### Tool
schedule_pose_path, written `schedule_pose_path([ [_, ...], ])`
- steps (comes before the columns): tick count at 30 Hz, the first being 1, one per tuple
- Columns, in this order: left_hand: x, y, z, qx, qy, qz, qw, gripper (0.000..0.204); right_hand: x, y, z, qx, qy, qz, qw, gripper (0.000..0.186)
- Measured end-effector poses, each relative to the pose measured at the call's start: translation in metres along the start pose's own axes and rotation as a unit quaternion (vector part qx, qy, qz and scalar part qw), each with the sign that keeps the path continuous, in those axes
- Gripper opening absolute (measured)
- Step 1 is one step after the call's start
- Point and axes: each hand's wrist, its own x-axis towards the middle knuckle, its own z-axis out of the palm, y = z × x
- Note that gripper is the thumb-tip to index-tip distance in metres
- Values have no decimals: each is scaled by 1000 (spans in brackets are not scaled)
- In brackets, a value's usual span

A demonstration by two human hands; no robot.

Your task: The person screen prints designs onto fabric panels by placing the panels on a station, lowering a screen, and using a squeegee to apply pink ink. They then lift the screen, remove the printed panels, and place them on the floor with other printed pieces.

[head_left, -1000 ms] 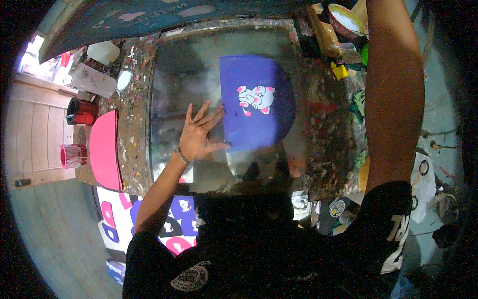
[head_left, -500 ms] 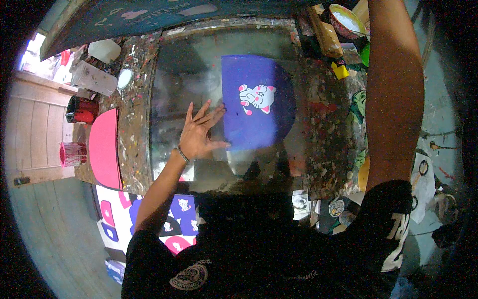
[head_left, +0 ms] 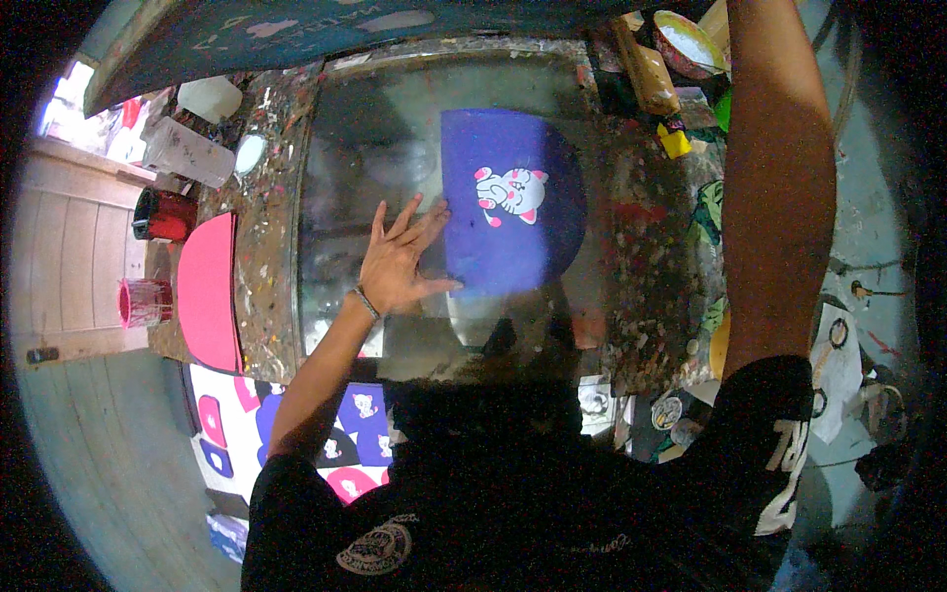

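A purple foam-like sheet (head_left: 498, 261) lies on a glassy board (head_left: 340, 178). Its left edge is straight and its right side rounded, and it bears a white and pink cat print (head_left: 515, 193) turned sideways. My left hand (head_left: 398, 268) rests flat with fingers spread, thumb and fingertips touching the sheet's straight left edge; nothing is held in it. My right arm stretches up along the right side and leaves at the top, so my right hand is out of sight. Above the board's far side stands a raised, dark blue-green screen frame (head_left: 197, 64), tilted up.
Pink rounded sheets (head_left: 207, 291) lie at the left on the paint-stained table (head_left: 266, 197), near a red-and-black container (head_left: 163, 215) and a pink cup (head_left: 144, 303). Printed purple, black and pink pieces (head_left: 370, 424) lie lower left. A bowl (head_left: 688, 44) and a yellow piece (head_left: 676, 143) are upper right.
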Motion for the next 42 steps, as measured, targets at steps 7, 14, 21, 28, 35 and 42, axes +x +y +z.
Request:
schedule_pose_path([
  [7,-2,2,1,18,-3,-3,1000,106,-12,-15,-15,38,-24,36,998,73],
  [14,-3,4,1,9,15,-3,1000,102,-5,-5,-6,26,-3,15,1000,71],
  [21,-4,6,0,11,22,0,1000,101,-6,-9,-10,3,-23,15,1000,64],
  [28,-3,3,-2,-14,-5,-11,1000,104,-8,-9,-7,-25,-27,-4,999,50],
  [35,-4,2,-4,-14,-21,-5,1000,102,-8,-8,-5,4,-2,-25,1000,49],
  [42,-4,3,-3,-1,-28,-9,1000,101,-9,-10,-10,-24,-31,-22,999,48],
])
